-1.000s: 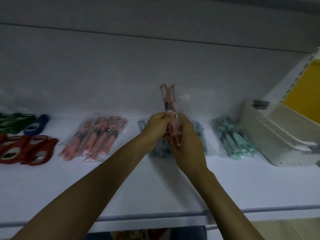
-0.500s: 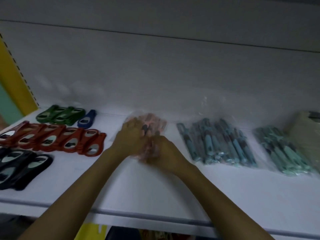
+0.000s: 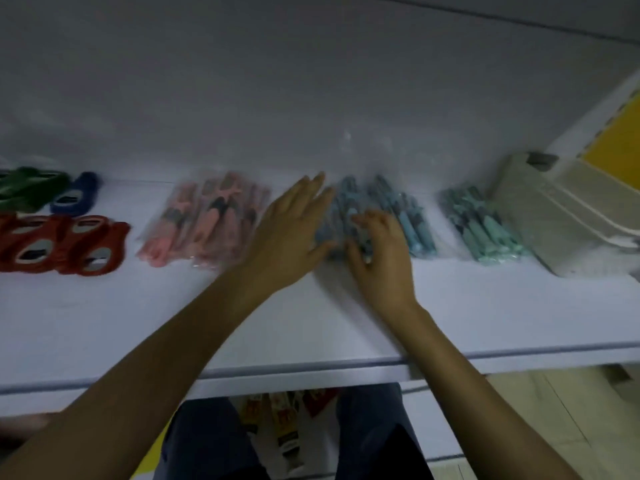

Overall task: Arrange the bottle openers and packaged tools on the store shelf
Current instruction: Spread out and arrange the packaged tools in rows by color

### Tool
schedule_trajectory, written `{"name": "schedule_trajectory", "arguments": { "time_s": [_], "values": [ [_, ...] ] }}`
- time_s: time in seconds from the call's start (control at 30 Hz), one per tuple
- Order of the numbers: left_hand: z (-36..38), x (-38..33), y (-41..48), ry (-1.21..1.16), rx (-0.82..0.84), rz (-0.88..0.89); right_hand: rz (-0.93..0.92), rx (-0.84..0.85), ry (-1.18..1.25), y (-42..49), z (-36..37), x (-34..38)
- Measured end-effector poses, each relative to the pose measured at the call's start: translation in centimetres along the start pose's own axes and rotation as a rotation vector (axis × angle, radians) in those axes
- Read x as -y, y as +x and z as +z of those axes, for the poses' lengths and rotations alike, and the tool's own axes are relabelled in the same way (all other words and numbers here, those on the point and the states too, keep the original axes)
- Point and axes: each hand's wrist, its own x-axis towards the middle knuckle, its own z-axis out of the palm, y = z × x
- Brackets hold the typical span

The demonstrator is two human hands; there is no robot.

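**Hands at the blue pile: alignment check**

Left hand [image 3: 294,233] is held wide, with straight fingers laid flat against the left edge of the blue packaged tools [image 3: 412,220]. Right hand [image 3: 381,254] is curled over the near end of the same pile, thumb to the left and fingers on top. As far as the blur allows, the packet ends are pinched between them.

The pile is located mid-shelf [image 3: 311,323], directly ahead of both hands. It is flanked by the pink packaged tools [image 3: 207,223] on the left and the teal packaged tools [image 3: 485,230] on the right.

Long axis: front to back, with the far ends skewed leftward. The right hand is placed nearer the pile's middle, the left hand only at its border. Squaring the pile is judged to be the step in hand. Red bottle openers [image 3: 62,244] are noted far left, well apart from both hands.
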Motion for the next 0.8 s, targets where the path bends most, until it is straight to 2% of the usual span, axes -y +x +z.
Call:
{"name": "schedule_trajectory", "arguments": {
  "time_s": [0.07,0.17,0.23,0.3,0.47,0.6,0.8],
  "values": [
    [2.0,-2.5,1.1,-0.004,0.102,0.080,0.121,-0.064,-0.019,-1.0,-2.6,-3.0],
    [4.1,-5.2,3.1,0.129,0.261,0.193,0.301,-0.051,-0.054,-2.7,-5.2,-6.4],
    [5.5,-6.3,5.0,0.237,0.338,0.250,0.324,-0.031,-0.050,-3.1,-5.9,-7.7],
    [6.3,-6.4,7.0,0.268,0.410,0.228,0.333,-0.008,-0.021,-3.1,-5.9,-8.2],
    [5.4,-5.4,10.1,0.057,0.365,0.125,0.277,0.077,-0.090,-2.9,-5.5,-7.7],
    [4.0,-6.2,11.3,-0.063,0.318,-0.011,0.121,0.216,-0.160,-2.3,-4.8,-6.5],
    [4.2,-5.4,11.7,-0.174,0.336,-0.061,0.021,0.146,-0.300,1.1,-2.1,-5.4]
  ]
}}
